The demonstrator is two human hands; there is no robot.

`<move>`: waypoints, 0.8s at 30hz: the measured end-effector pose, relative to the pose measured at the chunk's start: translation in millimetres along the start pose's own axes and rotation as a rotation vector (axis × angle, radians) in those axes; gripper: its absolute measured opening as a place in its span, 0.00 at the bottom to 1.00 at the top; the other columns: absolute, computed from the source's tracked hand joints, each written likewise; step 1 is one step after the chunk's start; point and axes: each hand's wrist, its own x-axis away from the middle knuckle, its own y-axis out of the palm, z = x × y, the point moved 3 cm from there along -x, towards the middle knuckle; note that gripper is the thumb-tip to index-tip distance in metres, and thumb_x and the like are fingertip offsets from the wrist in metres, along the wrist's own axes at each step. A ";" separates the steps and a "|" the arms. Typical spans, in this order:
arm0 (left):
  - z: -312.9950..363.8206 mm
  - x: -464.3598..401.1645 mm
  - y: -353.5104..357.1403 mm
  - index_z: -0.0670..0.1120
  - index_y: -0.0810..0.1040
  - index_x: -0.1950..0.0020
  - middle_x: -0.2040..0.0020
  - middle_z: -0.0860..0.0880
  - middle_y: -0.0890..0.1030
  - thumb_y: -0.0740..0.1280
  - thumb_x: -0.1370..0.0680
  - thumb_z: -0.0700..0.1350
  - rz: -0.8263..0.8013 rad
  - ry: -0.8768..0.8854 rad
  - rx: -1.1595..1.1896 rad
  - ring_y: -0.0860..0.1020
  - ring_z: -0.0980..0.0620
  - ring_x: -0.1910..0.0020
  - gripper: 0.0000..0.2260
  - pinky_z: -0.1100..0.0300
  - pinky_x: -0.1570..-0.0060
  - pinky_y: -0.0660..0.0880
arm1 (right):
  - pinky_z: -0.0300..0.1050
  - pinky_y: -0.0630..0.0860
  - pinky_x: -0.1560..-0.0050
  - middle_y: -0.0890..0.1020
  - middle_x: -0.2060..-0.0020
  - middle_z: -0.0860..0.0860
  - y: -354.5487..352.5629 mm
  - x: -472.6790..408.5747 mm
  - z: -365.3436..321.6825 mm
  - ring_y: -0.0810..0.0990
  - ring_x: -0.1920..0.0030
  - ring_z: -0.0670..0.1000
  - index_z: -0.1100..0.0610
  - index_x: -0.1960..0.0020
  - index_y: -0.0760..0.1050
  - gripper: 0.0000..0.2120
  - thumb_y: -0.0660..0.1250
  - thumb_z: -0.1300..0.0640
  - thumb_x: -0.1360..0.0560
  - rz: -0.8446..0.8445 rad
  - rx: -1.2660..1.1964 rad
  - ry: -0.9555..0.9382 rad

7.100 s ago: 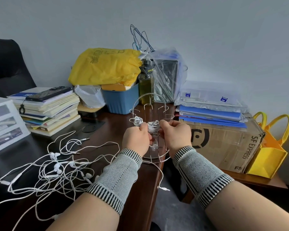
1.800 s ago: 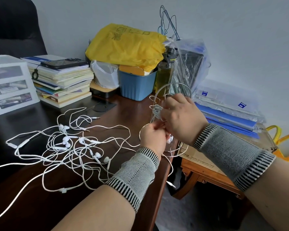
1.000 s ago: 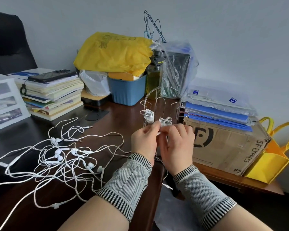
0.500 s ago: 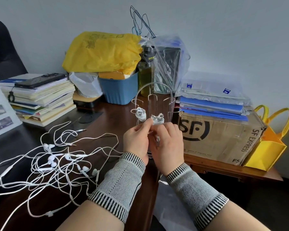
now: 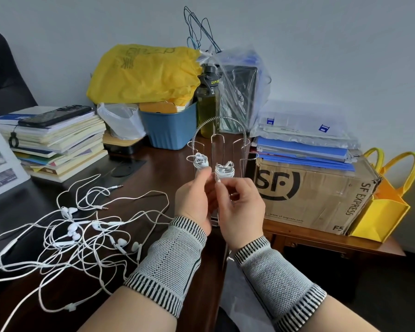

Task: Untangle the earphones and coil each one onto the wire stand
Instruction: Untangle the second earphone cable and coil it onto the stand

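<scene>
White cable was what I had pinched in my right hand (image 5: 241, 207), right below the second coiled earphone (image 5: 224, 170) on the wire stand (image 5: 219, 144) at the tabletop's right edge. My left hand (image 5: 194, 200) curled its fingers by the same coil; couldn't tell if it gripped anything. First coil (image 5: 200, 161) sat just left. Tangled earphones (image 5: 82, 233) lay toward the left. Blue bin (image 5: 169, 130) at the back edge held orange-ish stuff under a yellow bag (image 5: 141, 73).
</scene>
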 end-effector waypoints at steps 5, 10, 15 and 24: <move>0.4 1.4 1.6 0.40 0.84 0.55 0.59 0.42 0.85 0.75 0.27 0.47 0.007 0.054 -0.065 0.82 0.47 0.62 0.10 0.60 0.69 0.76 | 0.43 0.80 0.56 0.84 0.65 0.47 -1.9 -4.8 -3.5 0.82 0.62 0.44 0.51 0.63 0.80 0.06 0.72 0.56 0.27 0.072 -0.320 0.486; -0.2 2.9 2.7 0.41 0.85 0.56 0.60 0.42 0.85 0.74 0.27 0.46 0.019 0.073 -0.087 0.81 0.47 0.63 0.08 0.60 0.68 0.76 | 0.44 0.80 0.57 0.84 0.65 0.50 -2.9 -5.7 -3.2 0.82 0.64 0.46 0.54 0.62 0.81 0.04 0.73 0.57 0.28 0.151 -0.415 0.624; 1.2 5.7 5.8 0.43 0.84 0.61 0.67 0.47 0.84 0.75 0.27 0.44 0.017 0.096 -0.098 0.80 0.52 0.67 0.05 0.56 0.63 0.77 | 0.41 0.78 0.61 0.83 0.68 0.48 -5.8 -10.8 -7.7 0.80 0.67 0.43 0.54 0.62 0.80 0.04 0.72 0.58 0.29 0.199 -0.423 0.636; 4.7 11.5 7.5 0.42 0.84 0.59 0.70 0.49 0.82 0.75 0.27 0.44 0.024 0.109 -0.102 0.76 0.57 0.75 0.06 0.65 0.75 0.72 | 0.36 0.76 0.66 0.81 0.68 0.49 -8.6 -5.5 -17.3 0.78 0.70 0.42 0.59 0.58 0.79 0.02 0.72 0.63 0.28 0.181 -0.505 0.600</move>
